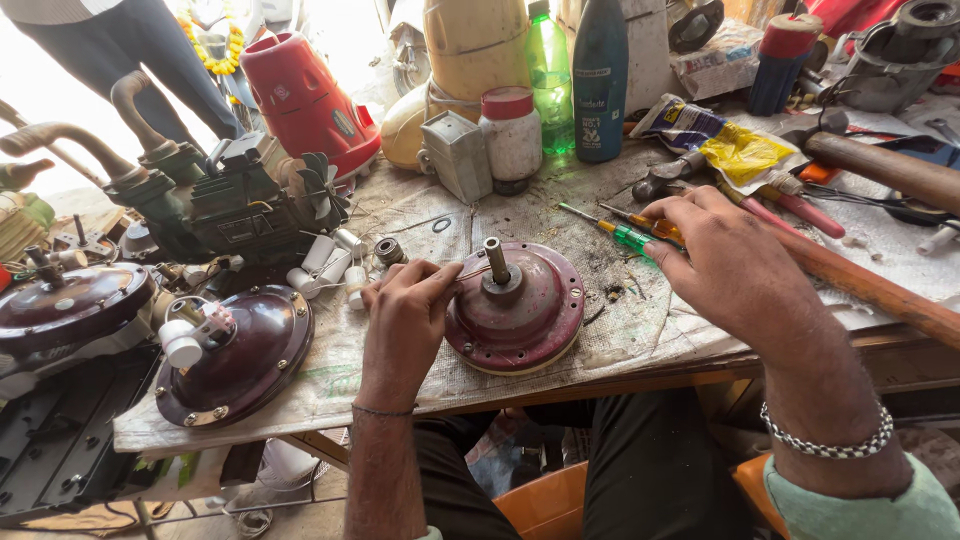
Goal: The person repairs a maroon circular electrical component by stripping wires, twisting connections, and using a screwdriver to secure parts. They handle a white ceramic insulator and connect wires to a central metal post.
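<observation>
A round maroon fan motor housing (525, 320) with an upright metal shaft (496, 260) lies on the workbench in front of me. My left hand (405, 320) rests at its left rim, fingers pinched near the base of the shaft, holding a thin wire-like piece that is too small to make out. My right hand (725, 255) reaches over the bench to the right, its fingers on an orange-handled screwdriver (655, 228). A green-handled screwdriver (615, 232) lies just beside it.
A second maroon housing (245, 365) sits at the left edge, a third (60, 310) farther left. Dark motor parts (220, 205), bottles (598, 80), a white jar (510, 130) and a red cone (305, 100) crowd the back. Hammers (880, 170) lie right. A person (120, 50) stands far left.
</observation>
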